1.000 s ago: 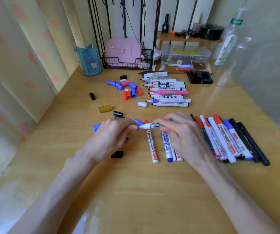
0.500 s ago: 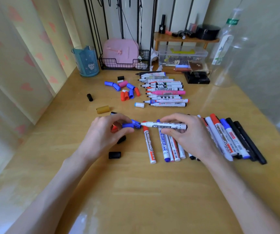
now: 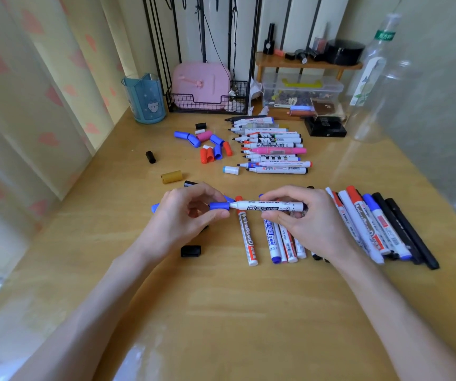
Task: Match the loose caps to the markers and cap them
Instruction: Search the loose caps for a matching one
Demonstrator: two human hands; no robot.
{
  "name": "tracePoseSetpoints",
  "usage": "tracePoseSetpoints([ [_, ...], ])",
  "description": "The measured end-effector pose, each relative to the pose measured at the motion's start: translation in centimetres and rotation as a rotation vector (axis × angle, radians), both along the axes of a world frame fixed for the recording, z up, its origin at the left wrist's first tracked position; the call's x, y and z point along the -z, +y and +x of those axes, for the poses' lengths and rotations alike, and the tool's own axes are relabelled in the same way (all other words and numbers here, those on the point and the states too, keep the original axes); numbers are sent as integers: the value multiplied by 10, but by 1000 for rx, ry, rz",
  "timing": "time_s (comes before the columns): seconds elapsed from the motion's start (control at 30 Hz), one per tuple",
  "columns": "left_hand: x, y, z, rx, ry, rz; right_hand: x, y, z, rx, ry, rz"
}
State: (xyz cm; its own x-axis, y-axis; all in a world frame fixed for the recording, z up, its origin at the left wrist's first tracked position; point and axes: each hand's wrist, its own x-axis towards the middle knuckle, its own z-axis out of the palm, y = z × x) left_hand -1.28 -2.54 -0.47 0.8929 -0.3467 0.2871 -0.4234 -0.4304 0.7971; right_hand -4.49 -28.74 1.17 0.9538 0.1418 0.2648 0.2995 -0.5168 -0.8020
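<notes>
Left hand [image 3: 182, 215] is pinching a blue cap [image 3: 219, 205] that sits right on the tip of a white marker [image 3: 269, 207], which the right hand [image 3: 303, 218] grips by the barrel, held level just above the middle of the desk [image 3: 221, 312]. Uncapped markers [image 3: 272, 145] and loose caps [image 3: 210, 144] sit toward the far edge; capped markers [image 3: 380, 226] lie by the right edge.
</notes>
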Motion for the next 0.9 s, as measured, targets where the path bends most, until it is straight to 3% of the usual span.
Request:
tracePoseSetpoints([
  [0.4, -1, -7, -7, 13, 10, -18, 3, 3, 0, -21, 60, 33],
  [0.6, -6, 10, -1, -42, -82, 215, 9, 5, 3, 65, -214, -327],
  [0.73, -6, 21, 6, -74, -64, 261, 5, -9, 8, 178, -216, -283],
  [0.9, 7, 16, 5, 51, -127, 380, 6, -5, 6, 171, -186, -285],
])
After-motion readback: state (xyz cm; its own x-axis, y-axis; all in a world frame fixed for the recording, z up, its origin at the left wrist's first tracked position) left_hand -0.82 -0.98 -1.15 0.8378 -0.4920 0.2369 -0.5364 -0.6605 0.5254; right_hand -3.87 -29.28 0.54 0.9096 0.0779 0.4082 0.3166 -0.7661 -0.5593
